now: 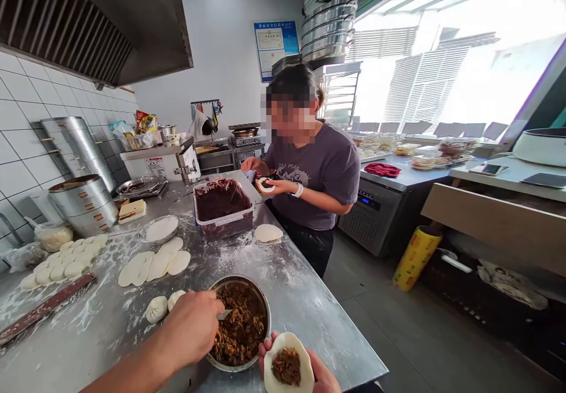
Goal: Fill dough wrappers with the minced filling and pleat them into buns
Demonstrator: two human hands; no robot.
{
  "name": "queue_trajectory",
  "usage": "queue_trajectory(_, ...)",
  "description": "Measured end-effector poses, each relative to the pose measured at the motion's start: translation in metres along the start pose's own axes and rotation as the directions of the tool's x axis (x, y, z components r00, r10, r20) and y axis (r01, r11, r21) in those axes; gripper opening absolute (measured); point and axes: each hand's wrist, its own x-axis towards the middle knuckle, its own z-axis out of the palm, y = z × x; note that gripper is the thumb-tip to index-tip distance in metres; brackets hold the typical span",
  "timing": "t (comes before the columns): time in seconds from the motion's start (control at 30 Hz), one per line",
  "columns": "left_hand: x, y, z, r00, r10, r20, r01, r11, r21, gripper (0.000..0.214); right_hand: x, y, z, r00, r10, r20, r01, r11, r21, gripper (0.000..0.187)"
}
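One metal bowl (264, 304) of dark, chopped filling (241, 325) sits on the steel surface (327, 334), and both hands are at its sides, apart from each other. Over the bowl's left rim, the left hand (194, 325) is closed around a metal utensil (224, 314), its tip at the filling (the handle is hidden in the grip). By the bowl's near right side, the right hand (324, 374) cups a dough round (307, 359), fingers curled about one edge and thumb by the other, with a heap of filling in its middle. Left of the bowl sit two pleated buns (156, 309), the farther one partly hidden by the left hand. Beyond the bowl to the left lie overlapping flat wrappers (159, 265); straight beyond it stands a tub (227, 226) of dark paste. Past the bowl, across the surface, another person (329, 169) holds a wrapper too.
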Motion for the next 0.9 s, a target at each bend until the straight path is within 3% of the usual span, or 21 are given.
queue_trajectory(0.1,0.002,0.005,0.002,1.0,-0.006,0.019,0.009,0.987,-0.158,0.031,0.007,0.002,-0.01,0.981,0.182,0.07,-0.187,0.979,0.075,0.03)
queue_trajectory(0.27,0.015,-0.005,0.004,0.992,-0.031,0.126,0.084,0.892,-0.445,0.03,0.006,0.0,-0.014,0.973,0.212,0.093,-0.223,0.966,0.134,0.035)
queue_trajectory(0.47,0.025,-0.032,0.01,0.942,-0.018,0.334,0.261,0.666,-0.699,0.04,0.002,-0.017,-0.011,0.99,0.133,-0.042,-0.127,0.985,0.116,0.034)
queue_trajectory(0.6,0.016,-0.032,0.006,0.94,-0.03,0.34,0.304,0.527,-0.794,0.046,0.003,-0.018,0.015,0.996,-0.051,-0.077,0.058,0.995,0.082,0.031)
queue_trajectory(0.67,0.008,-0.023,0.002,0.959,-0.053,0.279,0.27,0.475,-0.838,0.043,0.003,-0.014,0.035,0.993,-0.083,-0.079,0.089,0.993,0.073,0.025)
queue_trajectory(0.73,-0.003,-0.008,0.0,0.982,-0.113,0.15,0.187,0.504,-0.843,0.039,0.004,-0.008,0.054,0.995,-0.08,-0.061,0.084,0.993,0.078,0.019)
queue_trajectory(0.83,-0.017,0.016,0.011,0.967,-0.156,-0.203,-0.014,0.758,-0.652,0.039,0.006,0.003,0.074,0.999,-0.052,-0.01,0.053,0.989,0.136,0.016)
queue_trajectory(0.9,-0.024,0.029,0.028,0.886,-0.069,-0.458,-0.132,0.911,-0.391,0.046,0.008,0.008,0.081,0.999,-0.042,0.015,0.039,0.984,0.175,0.018)
